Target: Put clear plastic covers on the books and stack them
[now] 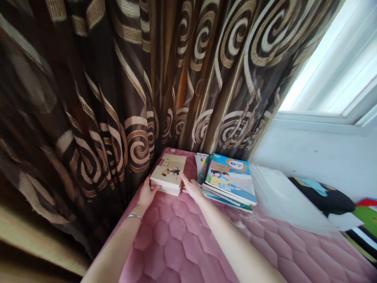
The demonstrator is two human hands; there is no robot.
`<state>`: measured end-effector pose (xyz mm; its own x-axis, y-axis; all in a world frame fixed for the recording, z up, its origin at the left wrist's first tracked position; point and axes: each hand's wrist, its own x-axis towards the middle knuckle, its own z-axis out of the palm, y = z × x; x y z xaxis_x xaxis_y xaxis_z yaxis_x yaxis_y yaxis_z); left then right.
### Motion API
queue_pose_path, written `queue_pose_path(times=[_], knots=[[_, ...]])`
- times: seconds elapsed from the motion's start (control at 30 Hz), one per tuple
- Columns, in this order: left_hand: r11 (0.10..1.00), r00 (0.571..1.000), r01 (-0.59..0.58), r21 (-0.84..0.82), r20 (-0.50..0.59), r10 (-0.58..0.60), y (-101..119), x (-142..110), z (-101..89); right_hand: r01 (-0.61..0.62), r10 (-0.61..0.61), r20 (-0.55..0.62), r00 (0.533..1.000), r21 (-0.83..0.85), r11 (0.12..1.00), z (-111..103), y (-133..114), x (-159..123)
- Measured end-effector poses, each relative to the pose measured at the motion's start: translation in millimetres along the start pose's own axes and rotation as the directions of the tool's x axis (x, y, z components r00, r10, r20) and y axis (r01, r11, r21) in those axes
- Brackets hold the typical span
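Observation:
A small stack of cream-covered books [167,177] lies near the far left corner of the pink quilted mattress [173,243]; the top cover carries a drawing of small figures. My left hand [146,193] holds the stack at its left side, thumb along the near edge. On the opposite side my right hand [191,188] presses its fingers against the stack's near right corner. Some fingertips of both hands are hidden by the books. Just right of my right hand sits a pile of larger textbooks [231,179], topped by a blue one with two drawn children.
A dark curtain [135,98] with swirl patterns hangs along the left and back edges. Right of the textbooks lies a translucent white sheet or board [282,192]. Beyond it are a black item [324,196] and a green one [366,218], below a window [330,78].

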<state>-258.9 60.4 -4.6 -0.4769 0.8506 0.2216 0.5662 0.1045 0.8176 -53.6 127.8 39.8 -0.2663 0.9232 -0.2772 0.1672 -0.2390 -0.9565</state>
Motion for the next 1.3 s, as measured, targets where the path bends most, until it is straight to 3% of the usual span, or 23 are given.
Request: queue_pose_path(times=[0.07,0.2,0.3,0.4,0.57,0.8,0.9,1.1,1.3], knots=[[1.000,1.000,-0.004,-0.009,0.014,0.004,3,3,-1.4,0.129,-0.128,0.015,0.992,-0.024,0.991,-2,6,-11],[0.999,1.000,0.014,0.036,0.001,-0.014,6,8,-3.1,0.372,-0.372,0.040,0.927,-0.209,0.904,2,15,-21],[0.997,1.000,0.018,0.075,-0.002,-0.017,6,8,-2.8,0.388,-0.423,0.005,0.906,-0.407,0.827,4,14,-21],[0.994,1.000,0.015,0.104,-0.005,-0.015,5,6,-1.9,0.413,-0.468,0.051,0.882,-0.560,0.718,1,9,-22],[0.991,1.000,0.015,0.132,-0.007,-0.014,6,5,-2.0,0.501,-0.510,0.165,0.844,-0.583,0.640,-4,8,-26],[0.982,1.000,0.014,0.186,0.006,-0.016,6,7,-0.8,0.421,-0.505,0.121,0.854,-0.732,0.536,2,11,-24],[0.980,1.000,0.015,0.198,0.006,-0.017,6,8,-0.4,0.442,-0.519,0.126,0.845,-0.710,0.548,0,14,-23],[0.982,0.999,-0.012,0.190,0.036,0.006,2,6,-2.7,0.501,-0.497,0.165,0.852,-0.531,0.683,3,32,-29],[0.977,0.999,0.002,0.213,0.041,-0.011,1,8,-4.0,0.357,-0.451,0.062,0.890,-0.710,0.607,25,38,-39]])
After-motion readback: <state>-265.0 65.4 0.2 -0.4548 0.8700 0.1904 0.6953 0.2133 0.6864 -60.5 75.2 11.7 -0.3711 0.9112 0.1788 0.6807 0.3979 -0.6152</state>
